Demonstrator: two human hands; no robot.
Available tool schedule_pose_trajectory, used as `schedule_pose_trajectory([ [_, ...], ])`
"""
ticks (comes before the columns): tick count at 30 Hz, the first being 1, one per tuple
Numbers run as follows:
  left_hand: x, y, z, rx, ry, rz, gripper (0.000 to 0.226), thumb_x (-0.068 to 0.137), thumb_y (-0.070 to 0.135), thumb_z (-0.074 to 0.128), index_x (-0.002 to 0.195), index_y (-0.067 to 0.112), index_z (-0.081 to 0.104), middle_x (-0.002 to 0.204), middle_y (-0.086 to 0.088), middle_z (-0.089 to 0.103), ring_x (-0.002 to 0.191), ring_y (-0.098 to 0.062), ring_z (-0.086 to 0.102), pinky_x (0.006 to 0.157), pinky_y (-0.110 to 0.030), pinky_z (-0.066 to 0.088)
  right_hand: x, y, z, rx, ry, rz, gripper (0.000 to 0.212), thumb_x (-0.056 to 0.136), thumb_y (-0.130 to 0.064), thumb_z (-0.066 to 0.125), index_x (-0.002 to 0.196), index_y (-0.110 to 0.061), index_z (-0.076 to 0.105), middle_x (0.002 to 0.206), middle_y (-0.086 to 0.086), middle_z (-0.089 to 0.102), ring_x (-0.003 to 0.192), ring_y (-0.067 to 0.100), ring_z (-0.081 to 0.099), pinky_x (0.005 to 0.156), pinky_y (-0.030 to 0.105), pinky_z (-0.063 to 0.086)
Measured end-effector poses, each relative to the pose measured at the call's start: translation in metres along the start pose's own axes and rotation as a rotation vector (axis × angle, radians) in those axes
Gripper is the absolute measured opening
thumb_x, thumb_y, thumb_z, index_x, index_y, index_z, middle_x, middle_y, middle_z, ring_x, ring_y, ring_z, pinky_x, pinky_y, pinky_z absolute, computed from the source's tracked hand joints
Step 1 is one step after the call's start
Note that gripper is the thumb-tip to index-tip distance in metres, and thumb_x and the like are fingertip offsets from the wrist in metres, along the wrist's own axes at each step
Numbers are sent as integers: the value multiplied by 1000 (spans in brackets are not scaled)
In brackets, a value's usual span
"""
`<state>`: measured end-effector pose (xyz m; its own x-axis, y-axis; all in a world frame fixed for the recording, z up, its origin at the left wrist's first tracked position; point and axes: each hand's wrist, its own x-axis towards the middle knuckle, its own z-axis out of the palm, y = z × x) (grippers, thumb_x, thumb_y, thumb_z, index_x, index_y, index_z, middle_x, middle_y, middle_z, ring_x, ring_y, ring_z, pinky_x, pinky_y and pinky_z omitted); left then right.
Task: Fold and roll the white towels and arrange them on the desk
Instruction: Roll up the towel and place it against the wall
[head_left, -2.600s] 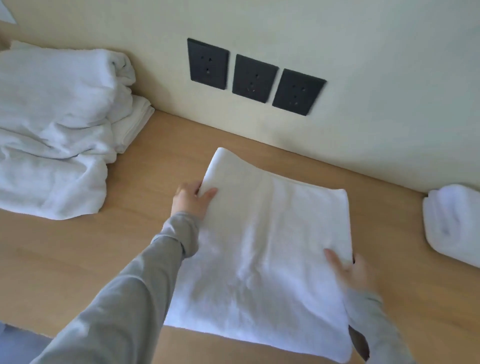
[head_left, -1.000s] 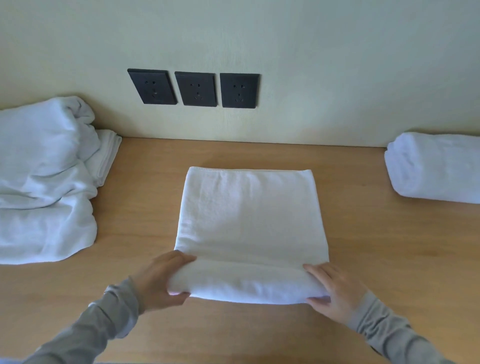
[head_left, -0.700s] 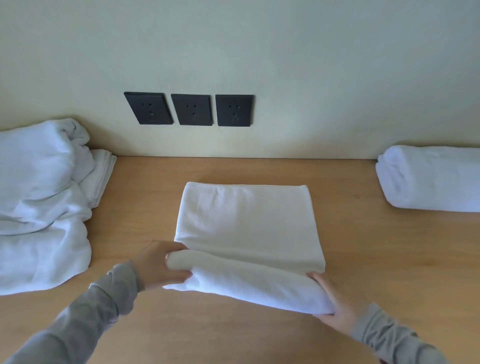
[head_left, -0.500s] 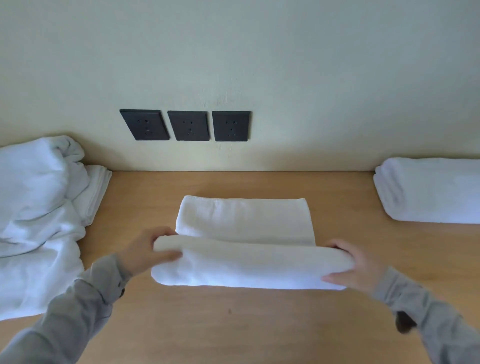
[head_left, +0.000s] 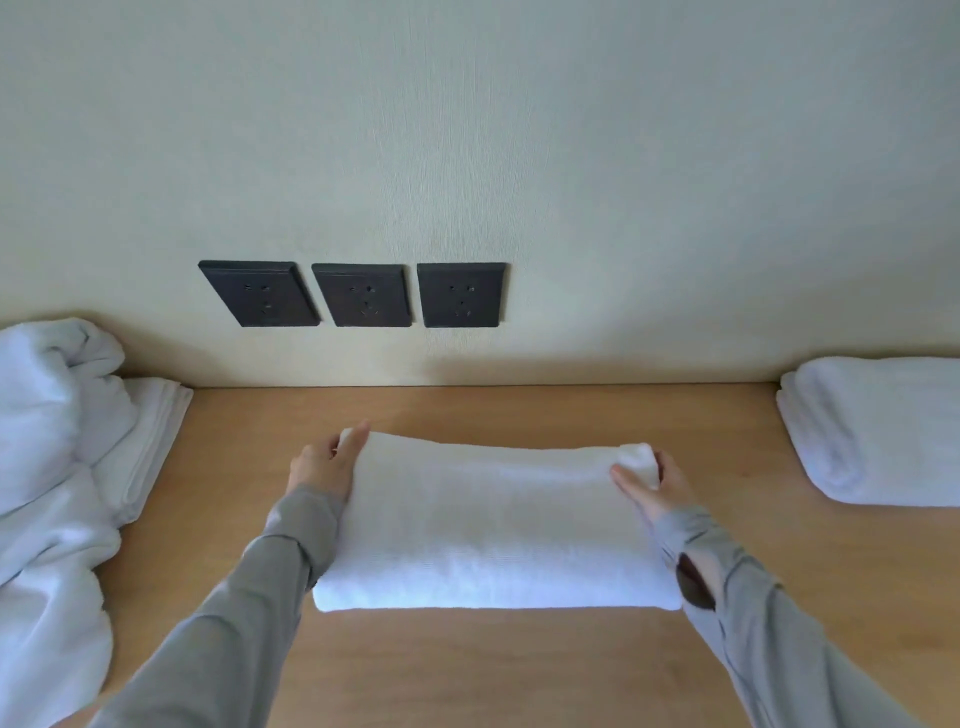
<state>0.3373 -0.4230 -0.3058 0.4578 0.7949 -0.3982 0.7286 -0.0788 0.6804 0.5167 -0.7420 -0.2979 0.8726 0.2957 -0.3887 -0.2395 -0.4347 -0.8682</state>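
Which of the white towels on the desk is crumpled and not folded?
The heap at the left edge: it lies loose and wrinkled. The middle towel is rolled up, and the right towel is a tidy bundle.

Bench (head_left: 467, 675) stands against the wall (head_left: 571, 156), and its back edge meets the wall.

Mid-bench, just short of the back edge: folded towel (head_left: 488, 525), long side parallel to that edge. Left grip (head_left: 322, 467) holds its far-left corner and right grip (head_left: 660, 483) its far-right corner.

Left edge: heap of towels (head_left: 47, 467), spread from back toward front. A flat folded stack (head_left: 150, 436) lies toward the back-left corner, partly under the heap and showing on its right.

Right edge, near the back: rolled towel (head_left: 878, 431), well apart from the folded towel.

Wall, above the back edge, left of centre: three sockets (head_left: 361, 294) side by side.
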Motion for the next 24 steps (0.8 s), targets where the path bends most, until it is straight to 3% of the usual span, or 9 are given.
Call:
schedule_pose_trajectory([
  [5,8,-7,14,42,38,-10,50,93,52,44,90,8,67,90,-19,60,86,-27,42,76,-31,30,12,11,10,-64,96,-34,26,83,-23,68,101,-15,50,82,1,60,72,14,59,60,20,46],
  [10,16,-8,15,33,35,-12,51,93,52,44,60,15,55,65,-7,52,81,-30,44,72,-33,30,19,13,16,-183,122,-65,28,86,-28,64,102,-14,45,80,1,56,71,18,54,61,23,39],
  [12,15,-9,14,28,23,-11,51,93,52,43,58,16,52,63,-5,51,81,-31,45,70,-33,29,23,10,18,-244,115,-46,31,88,-30,61,104,-11,42,78,0,52,69,18,51,61,29,37],
  [16,7,-3,10,39,-29,-30,49,95,51,38,72,12,56,70,-4,51,87,-31,47,74,-33,30,28,2,21,-320,92,49,40,90,-32,58,112,-4,39,78,1,47,73,23,49,73,31,34],
  [19,-9,15,8,155,59,-43,46,96,51,33,108,11,52,94,-14,55,99,-37,50,79,-37,33,21,-10,26,-411,109,106,48,91,-31,57,124,-2,37,101,13,53,94,31,54,80,34,38],
  [22,-46,27,18,549,297,281,48,95,45,39,131,15,46,130,-15,50,120,-36,45,95,-46,34,-1,-19,32,-803,300,-66,57,93,-32,50,141,-7,30,139,17,41,122,33,44,96,43,36],
  [24,-87,33,43,676,265,612,51,94,43,40,135,14,49,141,-11,48,131,-31,42,105,-47,26,-25,-27,50,-946,393,-448,46,94,-24,43,136,-6,44,140,15,47,125,32,48,100,48,37],
])
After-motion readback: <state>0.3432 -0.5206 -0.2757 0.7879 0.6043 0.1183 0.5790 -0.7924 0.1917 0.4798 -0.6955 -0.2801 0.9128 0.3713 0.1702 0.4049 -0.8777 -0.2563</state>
